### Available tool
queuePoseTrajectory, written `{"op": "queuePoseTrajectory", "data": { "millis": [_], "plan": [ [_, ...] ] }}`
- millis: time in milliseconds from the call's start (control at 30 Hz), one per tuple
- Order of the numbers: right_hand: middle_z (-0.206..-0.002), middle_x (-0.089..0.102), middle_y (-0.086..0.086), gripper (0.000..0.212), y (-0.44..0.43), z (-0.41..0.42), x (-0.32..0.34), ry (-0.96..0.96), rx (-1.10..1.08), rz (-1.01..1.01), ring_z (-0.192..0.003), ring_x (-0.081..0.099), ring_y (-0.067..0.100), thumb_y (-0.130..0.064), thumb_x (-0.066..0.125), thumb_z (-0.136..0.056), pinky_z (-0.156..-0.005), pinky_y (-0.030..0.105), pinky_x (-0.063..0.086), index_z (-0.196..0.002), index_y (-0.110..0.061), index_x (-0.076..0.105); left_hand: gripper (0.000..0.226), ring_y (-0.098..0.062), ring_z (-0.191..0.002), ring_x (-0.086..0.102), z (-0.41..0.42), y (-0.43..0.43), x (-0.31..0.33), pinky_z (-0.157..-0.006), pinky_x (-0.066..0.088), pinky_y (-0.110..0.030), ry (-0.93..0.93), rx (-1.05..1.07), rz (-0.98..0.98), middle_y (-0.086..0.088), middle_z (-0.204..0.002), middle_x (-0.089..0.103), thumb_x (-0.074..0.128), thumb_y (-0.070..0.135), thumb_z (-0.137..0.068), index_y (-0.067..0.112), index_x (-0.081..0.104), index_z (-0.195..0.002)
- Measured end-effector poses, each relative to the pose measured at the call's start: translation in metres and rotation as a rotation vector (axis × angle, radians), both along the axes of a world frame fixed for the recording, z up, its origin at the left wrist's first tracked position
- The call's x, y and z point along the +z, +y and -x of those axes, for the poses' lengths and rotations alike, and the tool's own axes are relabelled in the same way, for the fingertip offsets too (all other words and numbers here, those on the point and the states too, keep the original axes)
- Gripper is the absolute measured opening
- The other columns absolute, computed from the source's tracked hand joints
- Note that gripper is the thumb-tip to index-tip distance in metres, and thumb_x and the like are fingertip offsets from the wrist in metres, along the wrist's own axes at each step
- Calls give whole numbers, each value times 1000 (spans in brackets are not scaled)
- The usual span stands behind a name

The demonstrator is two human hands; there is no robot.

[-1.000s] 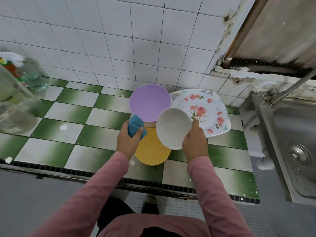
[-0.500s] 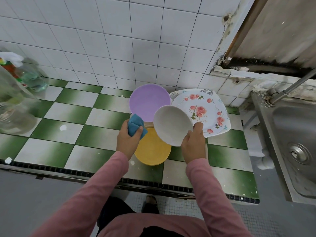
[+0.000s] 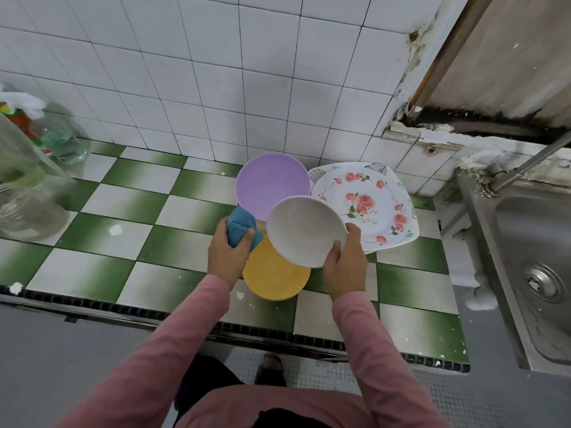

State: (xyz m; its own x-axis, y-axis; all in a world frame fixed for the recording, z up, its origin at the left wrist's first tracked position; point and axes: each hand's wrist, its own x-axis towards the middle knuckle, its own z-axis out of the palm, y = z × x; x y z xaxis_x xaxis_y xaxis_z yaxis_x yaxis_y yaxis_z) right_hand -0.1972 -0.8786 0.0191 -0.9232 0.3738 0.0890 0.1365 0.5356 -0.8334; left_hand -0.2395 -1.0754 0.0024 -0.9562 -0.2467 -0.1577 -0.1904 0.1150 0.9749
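White bowl (image 3: 306, 231) is up off the green-and-white worktop (image 3: 102, 236), tilted, its near rim pinched in the grip of the right hand (image 3: 344, 264). Left hand (image 3: 227, 254) sits just beside it, grip clamped round a bunched blue cloth (image 3: 239, 225). Below them, a yellow plate (image 3: 275, 273) lies nearest the front edge, a purple plate (image 3: 272, 189) toward the back edge and a floral plate (image 3: 367, 205) toward the right edge.

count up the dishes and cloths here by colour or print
purple plate: 1
yellow plate: 1
plain white dish, held in the right hand: 1
rose-print plate: 1
leaf-print plate under it: 1
blue cloth, gripped in the left hand: 1
total: 6
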Motion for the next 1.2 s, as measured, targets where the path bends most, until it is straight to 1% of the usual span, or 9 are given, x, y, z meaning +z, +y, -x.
{"op": "queuePoseTrajectory", "data": {
  "millis": [200, 333, 433, 567, 667, 767, 933, 1067, 1200],
  "plan": [
    [-102, 57, 10, 26, -1, 0, -3, 85, -38, 83, -91, 57, 31, 3, 45, -98, -76, 27, 39, -118, -12, 45, 27, -2, -87, 58, 1, -5, 1, -70, 48, -17, -4, 14, 24, 6, -99, 62, 66, 17, -92, 16, 55, -117],
    [-102, 55, 3, 37, -3, 3, -2, 131, -70, 181, -94, 59, 32, 3, 48, -97, -77, 26, 44, -116, -26, 37, 26, -1, -87, 58, 2, -6, 2, -69, 47, -15, 4, 13, 21, 7, -98, 61, 65, 16, -93, 18, 54, -116],
    [-103, 54, -9, 40, -4, 4, -1, 133, -75, 244, -95, 59, 30, 4, 49, -97, -75, 16, 47, -117, -28, 36, 27, 1, -87, 58, 1, -4, 3, -69, 47, -14, 3, 14, 18, 7, -99, 61, 65, 16, -93, 18, 54, -118],
    [-106, 54, 4, 36, -5, 2, -2, 85, -89, 313, -85, 59, 13, 5, 46, -98, -66, 2, 44, -125, -16, 35, 25, 3, -85, 57, 0, -3, 6, -64, 46, -9, 5, 9, 23, 11, -97, 60, 65, 17, -93, 19, 53, -115],
    [-105, 51, -1, 40, -4, 2, -2, 94, -78, 368, -90, 55, 5, 9, 45, -96, -69, 6, 49, -119, -20, 29, 24, 3, -85, 57, -1, -3, 7, -61, 46, -6, 1, 11, 26, 10, -97, 61, 65, 17, -93, 20, 53, -114],
    [-105, 44, -10, 45, -3, 5, -2, 115, -59, 409, -96, 53, 11, 14, 46, -92, -82, 26, 53, -115, -21, 29, 25, 2, -85, 57, -1, -4, 8, -61, 46, -6, 4, 12, 26, 8, -98, 61, 65, 17, -93, 19, 54, -115],
    [-126, 47, -20, 74, -8, 4, -1, 88, -21, 519, -119, 50, 18, 6, 47, -84, -96, 54, 54, -125, -54, 37, 24, 1, -84, 58, -1, -3, 10, -61, 47, -6, 15, 18, 17, 9, -97, 61, 65, 16, -93, 18, 54, -114],
    [-130, 43, -2, 74, -10, 7, 1, 31, -33, 787, -116, 49, 20, 21, 40, -87, -72, 41, 63, -132, -38, 35, 23, 0, -84, 58, 0, -2, 13, -64, 48, -9, 30, 35, 7, 9, -96, 61, 66, 17, -92, 17, 55, -113],
    [-124, 44, -7, 70, -13, 9, 8, -48, -36, 936, -117, 47, 24, 20, 38, -88, -75, 43, 61, -119, -42, 31, 23, 0, -84, 60, -1, -1, 17, -68, 50, -13, 48, 30, -33, 9, -97, 62, 66, 17, -93, 19, 55, -113]
  ]
}}
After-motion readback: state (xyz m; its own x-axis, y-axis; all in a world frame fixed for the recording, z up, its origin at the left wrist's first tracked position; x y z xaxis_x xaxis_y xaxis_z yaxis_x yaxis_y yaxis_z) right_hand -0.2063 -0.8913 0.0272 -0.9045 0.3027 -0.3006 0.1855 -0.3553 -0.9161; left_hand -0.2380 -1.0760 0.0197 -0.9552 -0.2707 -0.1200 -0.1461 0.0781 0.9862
